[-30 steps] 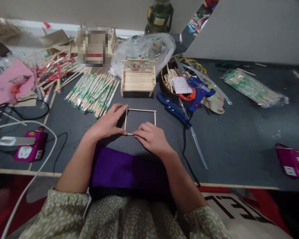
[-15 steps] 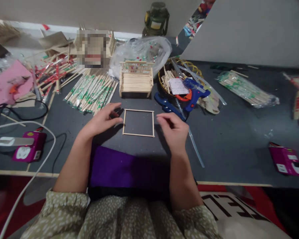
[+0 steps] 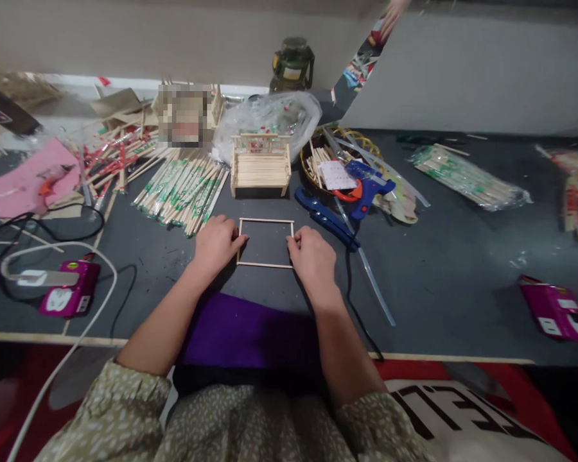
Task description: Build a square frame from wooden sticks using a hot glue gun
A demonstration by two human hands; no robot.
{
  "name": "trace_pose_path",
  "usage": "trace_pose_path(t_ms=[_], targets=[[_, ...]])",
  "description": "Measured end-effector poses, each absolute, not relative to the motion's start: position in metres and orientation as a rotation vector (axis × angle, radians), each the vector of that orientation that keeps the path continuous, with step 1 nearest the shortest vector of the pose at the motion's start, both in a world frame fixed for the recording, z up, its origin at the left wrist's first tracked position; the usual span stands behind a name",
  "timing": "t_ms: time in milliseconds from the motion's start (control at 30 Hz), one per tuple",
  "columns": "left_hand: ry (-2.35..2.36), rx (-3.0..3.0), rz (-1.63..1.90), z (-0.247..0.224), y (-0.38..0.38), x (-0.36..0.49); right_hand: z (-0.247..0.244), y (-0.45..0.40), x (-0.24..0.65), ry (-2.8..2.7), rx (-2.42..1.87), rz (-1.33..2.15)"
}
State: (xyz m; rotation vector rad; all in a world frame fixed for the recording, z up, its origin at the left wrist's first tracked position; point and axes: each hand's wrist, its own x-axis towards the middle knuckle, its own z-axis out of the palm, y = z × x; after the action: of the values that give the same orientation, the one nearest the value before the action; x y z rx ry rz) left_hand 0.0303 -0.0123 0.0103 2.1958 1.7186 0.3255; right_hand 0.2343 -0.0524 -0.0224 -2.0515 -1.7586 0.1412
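Note:
A rectangular frame of thin wooden sticks lies flat on the dark table between my hands. My left hand is closed at its left side, thumb and fingers on the stick there. At the opposite side my right hand pinches the right stick, covering part of it. Just beyond the frame stands a miniature wooden bench built from sticks. A purple cloth is at the near edge, between my forearms.
Paper-wrapped chopsticks are piled at the back left. A wicker basket with sticks, a blue glue gun and a dark blue tool are right of the bench. Purple power boxes with cables sit left and right.
Both hands have moved inward and now grip the frame's left and right sides. The view has shifted slightly. A person's hand now shows at the top right.

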Motion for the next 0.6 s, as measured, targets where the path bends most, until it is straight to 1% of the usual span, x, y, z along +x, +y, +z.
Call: trace_pose_path(t_ms=[67,200,300,433,533,600], targets=[[1.723,2.193,0.306,0.010,-0.013,0.033,-0.023,-0.051,0.235,-1.724,-2.051,0.186],[1.749,2.179,0.328,0.012,-0.014,0.032,-0.019,-0.047,0.237,-1.528,-2.038,0.390],[1.738,2.069,0.416,0.011,-0.011,0.027,-0.016,-0.044,0.239,-1.304,-1.874,0.590],[1.641,1.782,0.628,0.003,-0.004,0.016,-0.016,-0.041,0.240,-1.018,-1.576,0.833],[1.500,1.607,0.773,-0.005,0.000,0.014,-0.014,-0.040,0.242,-0.876,-1.458,0.945],[1.397,1.466,0.795,-0.007,0.001,0.017,-0.010,-0.040,0.242,-0.828,-1.425,0.974]])
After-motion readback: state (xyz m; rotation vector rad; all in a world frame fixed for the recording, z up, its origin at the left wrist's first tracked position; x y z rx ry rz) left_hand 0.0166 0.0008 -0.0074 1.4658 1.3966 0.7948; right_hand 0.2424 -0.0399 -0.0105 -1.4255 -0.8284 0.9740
